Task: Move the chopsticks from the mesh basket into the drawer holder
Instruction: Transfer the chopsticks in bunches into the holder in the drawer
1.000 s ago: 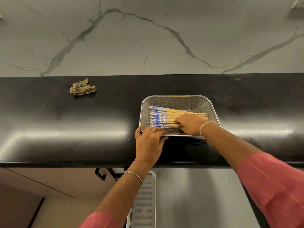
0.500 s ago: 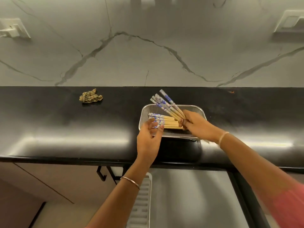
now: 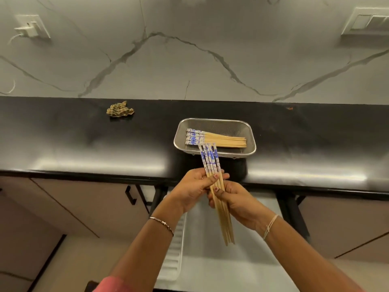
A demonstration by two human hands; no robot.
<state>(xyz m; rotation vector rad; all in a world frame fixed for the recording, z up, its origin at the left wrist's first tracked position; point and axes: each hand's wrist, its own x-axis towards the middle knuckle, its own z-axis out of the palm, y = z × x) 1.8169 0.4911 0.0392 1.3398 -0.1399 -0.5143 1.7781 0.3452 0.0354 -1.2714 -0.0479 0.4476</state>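
Note:
A steel mesh basket [image 3: 250, 135] sits on the black counter, with several wooden chopsticks [image 3: 223, 140] lying flat in it, blue-patterned ends to the left. In front of the counter edge I hold a bundle of chopsticks [image 3: 212, 165], patterned ends pointing up and away, bare tips down. My left hand [image 3: 195, 186] pinches the bundle near its middle from the left. My right hand [image 3: 233, 203] grips it just below from the right. Below my hands the drawer is open, with a white ribbed holder [image 3: 174, 249] along its left side.
A crumpled checked cloth [image 3: 120, 110] lies on the black counter [image 3: 84, 140] at the back left. A marble wall rises behind, with a socket [image 3: 31, 26] at left and a switch plate [image 3: 366, 20] at right. Cabinet doors with black handles [image 3: 130, 194] flank the open drawer.
My right hand lifted a bundle of chopsticks out of the basket and drew it toward me over the open drawer. My left hand left the basket rim and took hold of the bundle.

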